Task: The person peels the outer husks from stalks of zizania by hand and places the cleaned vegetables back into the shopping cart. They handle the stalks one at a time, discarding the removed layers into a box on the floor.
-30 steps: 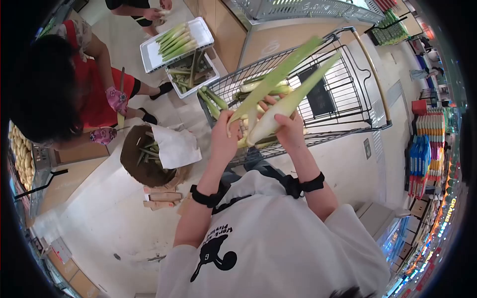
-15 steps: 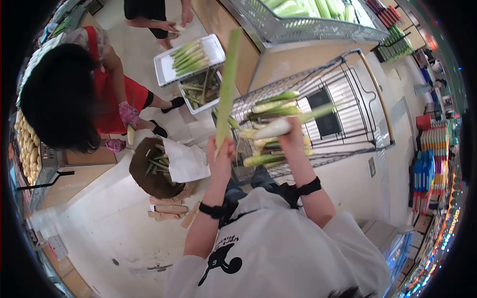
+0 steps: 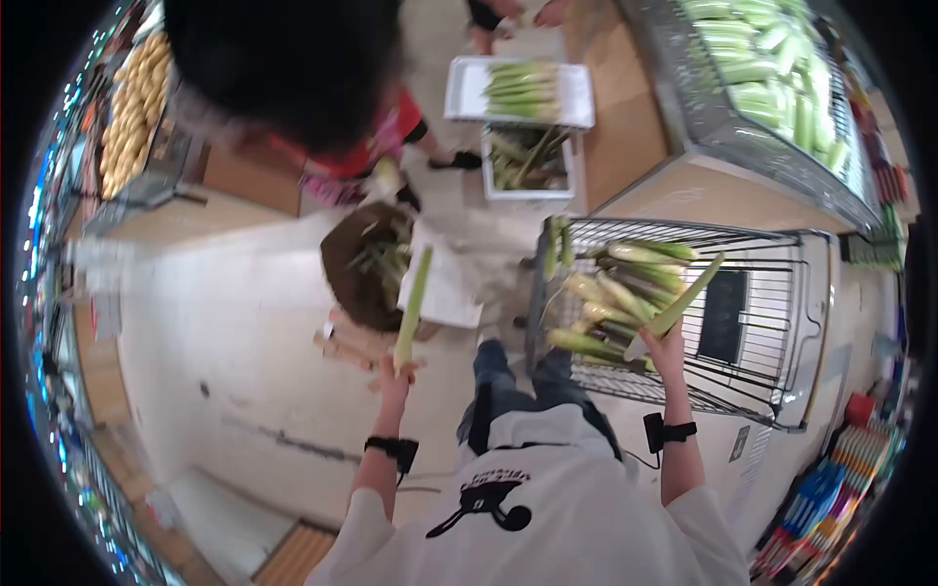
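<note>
My left hand [image 3: 396, 377] is closed on a long green leaf sheath [image 3: 415, 303], which points upward near the waste sack's open mouth. My right hand [image 3: 666, 354] is wrapped round a stalk, seemingly a water bamboo shoot [image 3: 688, 296]. Its green end sticks up and its pale end shows beside my fingers. Below this hand stands a wire shopping cart [image 3: 782, 332] with a pile of pale and green water bamboo shoots [image 3: 616, 293] in it. The brown sack [image 3: 337, 266] holds stripped green leaves [image 3: 386, 259], and a white sheet [image 3: 454, 288] hangs over its side.
A person in red [image 3: 376, 137] leans over beside the sack. Beyond it stand a white tray of trimmed shoots [image 3: 469, 78] and a white crate of scraps [image 3: 562, 186]. A produce display [image 3: 674, 88] borders the cart; cardboard pieces [image 3: 342, 337] lie on the floor.
My left hand has moved left with the leaf sheath, toward the sack. My right hand has moved right, still holding the shoot. The view has turned, and the person in red leans closer to the sack.
</note>
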Available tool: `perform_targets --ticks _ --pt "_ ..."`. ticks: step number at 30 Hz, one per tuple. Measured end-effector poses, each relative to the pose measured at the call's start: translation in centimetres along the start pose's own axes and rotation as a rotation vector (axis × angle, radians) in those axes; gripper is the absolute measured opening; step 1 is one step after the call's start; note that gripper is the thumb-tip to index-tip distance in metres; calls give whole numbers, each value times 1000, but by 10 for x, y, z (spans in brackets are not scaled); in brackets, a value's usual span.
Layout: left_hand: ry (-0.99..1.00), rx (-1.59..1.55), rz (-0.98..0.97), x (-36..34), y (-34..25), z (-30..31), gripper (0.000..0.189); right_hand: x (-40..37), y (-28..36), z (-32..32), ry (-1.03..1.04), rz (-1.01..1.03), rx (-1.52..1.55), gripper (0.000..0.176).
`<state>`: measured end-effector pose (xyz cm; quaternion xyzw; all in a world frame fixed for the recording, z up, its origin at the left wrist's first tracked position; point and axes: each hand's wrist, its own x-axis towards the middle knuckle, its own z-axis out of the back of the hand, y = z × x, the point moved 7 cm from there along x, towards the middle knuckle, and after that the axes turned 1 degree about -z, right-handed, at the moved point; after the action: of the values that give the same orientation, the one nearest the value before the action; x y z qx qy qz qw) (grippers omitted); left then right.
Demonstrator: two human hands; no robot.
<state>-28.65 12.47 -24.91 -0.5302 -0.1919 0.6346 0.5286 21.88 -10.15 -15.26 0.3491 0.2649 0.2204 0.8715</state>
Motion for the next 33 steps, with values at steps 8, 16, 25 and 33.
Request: perform_targets --ticks 8,16,25,33 --pt "-332 149 28 94 86 74 30 7 2 -50 94 131 -128 47" --pt "-105 552 131 149 32 39 88 19 13 -67 105 31 -39 49" --pt "292 546 69 31 119 -31 26 148 -9 -162 18 300 -223 47" --pt "309 478 262 -50 153 -31 17 198 -49 -218 186 -49 -502 35"
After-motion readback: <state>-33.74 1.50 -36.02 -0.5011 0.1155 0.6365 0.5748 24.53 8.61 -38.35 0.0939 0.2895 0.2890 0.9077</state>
